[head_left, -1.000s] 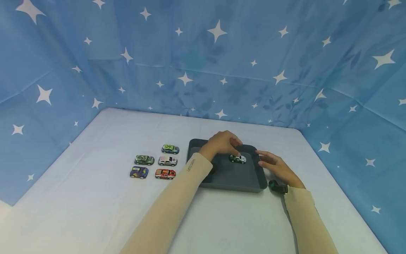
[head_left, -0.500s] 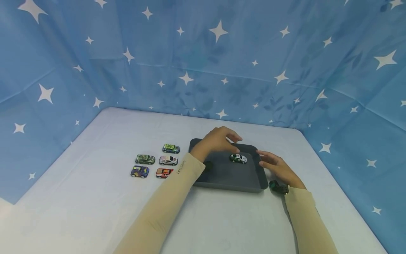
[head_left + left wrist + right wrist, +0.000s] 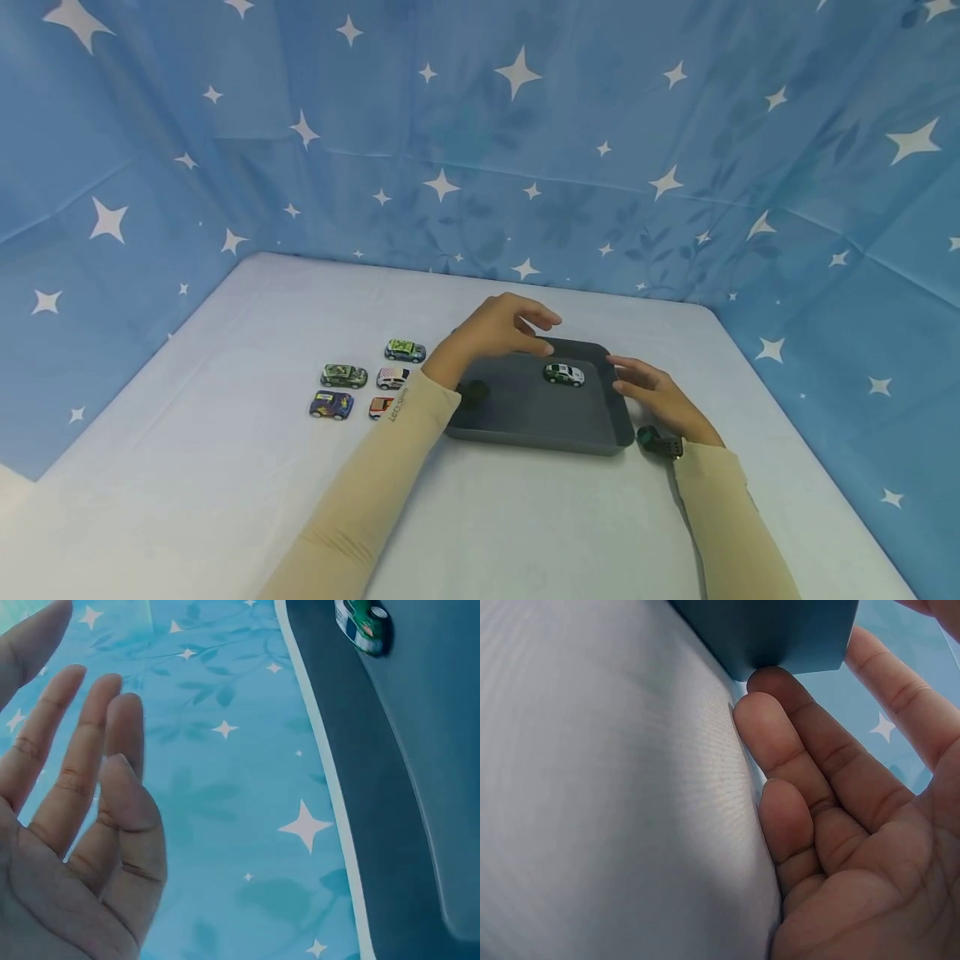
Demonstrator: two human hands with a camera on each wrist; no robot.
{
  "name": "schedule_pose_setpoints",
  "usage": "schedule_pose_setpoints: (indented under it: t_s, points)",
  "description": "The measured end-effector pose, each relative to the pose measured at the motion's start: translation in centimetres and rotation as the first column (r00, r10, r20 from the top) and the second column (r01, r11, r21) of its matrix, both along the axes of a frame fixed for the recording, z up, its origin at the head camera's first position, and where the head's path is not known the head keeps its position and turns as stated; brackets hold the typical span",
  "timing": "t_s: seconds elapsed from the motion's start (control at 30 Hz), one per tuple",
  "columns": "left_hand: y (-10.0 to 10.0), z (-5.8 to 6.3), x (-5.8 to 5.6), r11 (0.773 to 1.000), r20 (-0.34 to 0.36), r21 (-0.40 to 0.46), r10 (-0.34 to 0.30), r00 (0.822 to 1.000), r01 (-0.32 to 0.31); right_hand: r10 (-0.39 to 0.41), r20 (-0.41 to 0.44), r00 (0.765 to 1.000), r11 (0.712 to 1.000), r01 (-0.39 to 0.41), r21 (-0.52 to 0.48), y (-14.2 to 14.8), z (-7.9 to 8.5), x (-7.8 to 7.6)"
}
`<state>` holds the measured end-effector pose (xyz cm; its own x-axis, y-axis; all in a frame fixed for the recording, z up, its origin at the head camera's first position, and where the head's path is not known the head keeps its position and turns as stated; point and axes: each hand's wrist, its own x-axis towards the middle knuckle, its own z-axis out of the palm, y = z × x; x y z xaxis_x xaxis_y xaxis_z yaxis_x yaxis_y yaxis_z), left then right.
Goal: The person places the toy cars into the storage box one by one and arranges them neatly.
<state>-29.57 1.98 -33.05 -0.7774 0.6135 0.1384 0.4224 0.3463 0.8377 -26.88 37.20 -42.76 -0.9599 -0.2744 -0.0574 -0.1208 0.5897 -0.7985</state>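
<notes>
A green and white toy car (image 3: 564,375) sits in the grey tray (image 3: 540,417), toward its right back part. My left hand (image 3: 498,329) hovers over the tray's back left area with thumb and fingers apart and nothing between them. In the left wrist view its palm and loosely bent fingers (image 3: 71,757) are bare, and part of the toy car shows at the top. Beside the tray's right wall is my right hand (image 3: 660,400), its fingertips at the rim. The right wrist view shows its fingers (image 3: 832,761) low by the white surface, touching the tray's outside.
Left of the tray stand several more toy cars: a yellow-green one (image 3: 405,350), a camouflage one (image 3: 344,376), a blue one (image 3: 332,405), a white one (image 3: 392,378) and a red one (image 3: 378,407). My left sleeve (image 3: 375,467) partly covers the last two.
My left hand has let go of the green and white toy car, risen and moved left, its fingers spreading. The car stays in the tray. My right hand keeps its place.
</notes>
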Motion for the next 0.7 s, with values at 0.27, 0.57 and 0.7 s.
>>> schedule_pose_setpoints:
  t_s: [0.27, 0.57, 0.7]
  points:
    - [-1.6, 0.0, 0.5, 1.0, -0.035, -0.002, -0.023, 0.999, 0.023, 0.016, -0.024, 1.0, 1.0, -0.016, 0.0, 0.2, -0.2, 0.0]
    - [-3.9, -0.5, 0.6, 0.998, -0.074, 0.032, -0.053, 0.996, 0.055, 0.022, -0.027, 0.999, 1.0, -0.022, -0.008, 0.1, -0.2, 0.1]
    - [-4.8, -0.6, 0.8, 0.997, -0.087, 0.039, -0.061, 0.994, 0.065, 0.019, -0.02, 1.0, 1.0, -0.019, -0.011, 0.3, -0.2, 0.0]
